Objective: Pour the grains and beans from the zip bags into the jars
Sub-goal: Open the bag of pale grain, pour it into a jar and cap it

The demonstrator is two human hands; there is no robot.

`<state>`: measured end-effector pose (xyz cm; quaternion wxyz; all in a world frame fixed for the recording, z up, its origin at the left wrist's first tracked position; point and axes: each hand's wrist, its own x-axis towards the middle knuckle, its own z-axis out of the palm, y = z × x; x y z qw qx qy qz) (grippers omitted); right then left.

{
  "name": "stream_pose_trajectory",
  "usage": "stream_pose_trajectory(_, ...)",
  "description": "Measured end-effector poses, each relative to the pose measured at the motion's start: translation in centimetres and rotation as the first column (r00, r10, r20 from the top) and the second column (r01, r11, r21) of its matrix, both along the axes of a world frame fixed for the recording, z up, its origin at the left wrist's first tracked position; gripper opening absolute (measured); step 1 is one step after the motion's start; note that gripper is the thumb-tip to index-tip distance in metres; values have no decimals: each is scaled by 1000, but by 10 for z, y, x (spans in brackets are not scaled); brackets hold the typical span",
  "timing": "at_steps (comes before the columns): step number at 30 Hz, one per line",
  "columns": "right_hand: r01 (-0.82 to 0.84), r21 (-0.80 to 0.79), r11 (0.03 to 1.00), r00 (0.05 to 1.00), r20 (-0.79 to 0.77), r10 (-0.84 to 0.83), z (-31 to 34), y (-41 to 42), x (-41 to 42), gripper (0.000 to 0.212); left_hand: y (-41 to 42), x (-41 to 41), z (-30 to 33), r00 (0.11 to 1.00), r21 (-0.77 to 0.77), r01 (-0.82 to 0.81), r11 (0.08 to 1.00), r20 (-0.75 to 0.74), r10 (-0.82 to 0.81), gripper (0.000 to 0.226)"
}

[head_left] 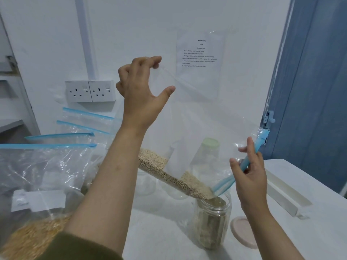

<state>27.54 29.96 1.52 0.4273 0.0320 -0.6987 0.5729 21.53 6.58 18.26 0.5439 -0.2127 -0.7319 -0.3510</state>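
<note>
A clear zip bag [202,113] hangs tilted above the table. My left hand [142,91] pinches its raised bottom corner high up. My right hand [247,177] holds the blue zip edge [244,166] at the low end. Pale beige grains [169,173] lie along the bag's lower fold and run out of the corner into an open clear jar [213,222], which is partly filled. The jar's pink lid [243,232] lies flat on the table to its right.
A bag of yellow grains [37,203] stands at the left front, with several more blue-zipped bags [84,121] behind it. Empty clear jars [208,158], one with a green lid, stand behind the pouring bag. A white box [285,192] lies at right. Wall sockets [90,91] are behind.
</note>
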Motion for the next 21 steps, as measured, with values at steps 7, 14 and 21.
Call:
stream_pose_trajectory(7,-11,-4,1000,1000,-4,11,1,-1,0,67,-2,2,1,1000,-2,-5,1000,-12,5,60)
stream_pose_trajectory(14,2,14,1000,1000,6,-2,1,1,2,67,0,4,2,1000,-7,-1,1000,-8,1,60)
stream_pose_trajectory(21,-1,13,1000,1000,5,1,1,1,4,67,0,6,3,1000,-9,3,1000,0,-3,60)
